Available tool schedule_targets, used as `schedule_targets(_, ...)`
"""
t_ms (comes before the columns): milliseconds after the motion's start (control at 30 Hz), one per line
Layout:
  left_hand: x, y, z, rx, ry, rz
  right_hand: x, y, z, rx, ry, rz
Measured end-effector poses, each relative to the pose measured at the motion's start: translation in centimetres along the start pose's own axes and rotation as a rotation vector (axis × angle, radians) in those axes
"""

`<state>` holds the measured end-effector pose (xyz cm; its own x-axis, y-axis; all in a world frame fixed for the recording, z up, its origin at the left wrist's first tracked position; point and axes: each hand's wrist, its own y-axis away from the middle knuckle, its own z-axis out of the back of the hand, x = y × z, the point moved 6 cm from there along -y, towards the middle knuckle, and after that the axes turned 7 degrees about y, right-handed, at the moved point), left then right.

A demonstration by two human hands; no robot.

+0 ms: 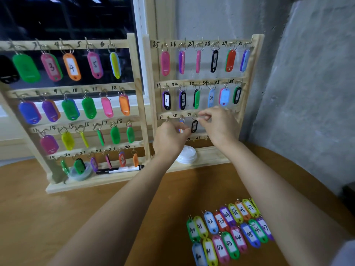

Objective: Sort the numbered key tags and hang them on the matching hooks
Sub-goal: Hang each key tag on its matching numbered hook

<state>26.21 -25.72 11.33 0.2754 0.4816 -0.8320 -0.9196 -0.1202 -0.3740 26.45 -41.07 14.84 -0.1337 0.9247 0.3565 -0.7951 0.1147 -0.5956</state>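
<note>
Black tag (194, 127) at hook 39 (194, 116), right hand (215, 121) pinching its ring; left hand (170, 138) curled, hold unclear.

The right hand (217, 121) covers the third rail of the right rack (255, 73) past hook 39 (194, 116), and its fingertips (203, 118) blur together, so what they pinch cannot be told. The left hand (171, 137) hides most of the tag at hook 38 (181, 124); its grip is unclear too. The black tag (7, 70) on the left rack (138, 93) is cut by the left edge, the nearest loose tags (199, 255) on the worktop (57, 217) by the bottom edge.
</note>
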Motion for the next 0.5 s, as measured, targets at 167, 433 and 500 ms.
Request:
schedule_targets(167, 3.4, 3.5, 0.5, 0.091, -0.001, 0.049, -0.8, 4.0, 0.0, 0.053, -0.165, 0.002)
schedule_targets(433, 8.1, 11.5, 0.9, 0.267, -0.023, 0.095, -3.1, 14.3, 0.5, 0.128, -0.255, 0.026)
schedule_targets(500, 8.9, 13.3, 0.6, 0.318, -0.039, 0.075, -3.3, 17.1, 0.1, 0.169, -0.222, 0.023)
